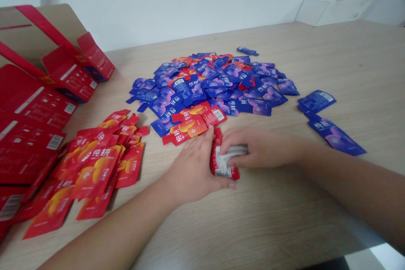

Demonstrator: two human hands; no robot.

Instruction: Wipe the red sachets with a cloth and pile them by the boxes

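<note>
1. The near edge of the table (284, 206) crosses the lower right; bare wood lies between it and the hands, and more opens beyond the right forearm.
2. A red packet (223, 171) lies flat on the table between both hands, its long axis running away from the person, far end leaning slightly left, barcode end nearest.
3. The left hand (193, 171) is palm down, fingers spread, along the packet's left side, with the thumb across its near end.
4. The right hand (253, 147) grasps a white wad (232, 152) between thumb and fingers, against the packet; its material is too blurred to tell.
5. Left of the left hand, a heap of red packets (98, 164) blocks that side, with open red boxes (68, 71) beside and behind it.
6. Just past the left fingertips, a few red packets (190, 126) fringe a wide mixed pile (205, 82), mostly blue, which fills the middle.
7. Right of that pile, two loose blue packets (337, 137) lie slanted, near ends toward the right.
8. Behind the pile sits a lone blue packet (247, 51); open wood stretches right, and the far edge meets the wall (190, 8).
</note>
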